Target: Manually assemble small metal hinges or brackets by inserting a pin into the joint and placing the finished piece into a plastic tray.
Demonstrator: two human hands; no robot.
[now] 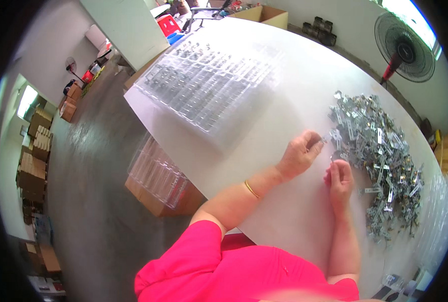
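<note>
My left hand [300,152] is over the white table, thumb and fingers pinched on a small metal part [324,140] that pokes out past the fingertips. Just right of it and nearer to me, my right hand [340,177] is closed, thumb against the fingers; what it pinches is too small to make out. Beyond both hands, to the right, spreads a loose pile of small silvery metal parts [380,146], flat strips with holes among them. A stack of clear plastic trays [199,95] lies at the far left of the table, metal parts in rows in the top one.
More clear plastic trays [158,173] rest on a cardboard box [143,194] beside the table's left edge. Clear plastic sheets or trays [440,216] lie at the right rim. A standing fan [404,48] is behind the table, and an open cardboard box [274,17] sits at the far end.
</note>
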